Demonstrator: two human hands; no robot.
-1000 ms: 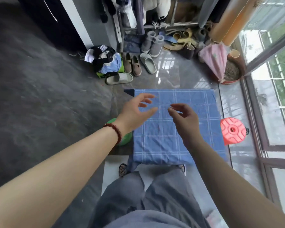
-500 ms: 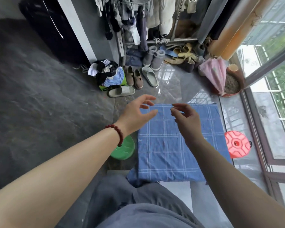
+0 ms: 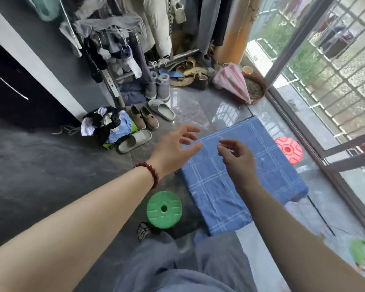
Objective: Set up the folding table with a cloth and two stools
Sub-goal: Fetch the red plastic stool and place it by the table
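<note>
Grey floor (image 3: 34,175), slippers (image 3: 134,141) beyond cloth (image 3: 217,186)

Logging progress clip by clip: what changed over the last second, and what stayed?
Only the view swung: the blue cloth now lies slanted in frame, and the green stool beside it shows whole. Nothing taken hold of or let go. Left hand and right hand still hover empty, touching nothing; the red stool stays at the cloth's other side.

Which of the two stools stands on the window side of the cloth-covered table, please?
The red stool, between the blue cloth and the window frame; the green stool stands on the opposite side.
</note>
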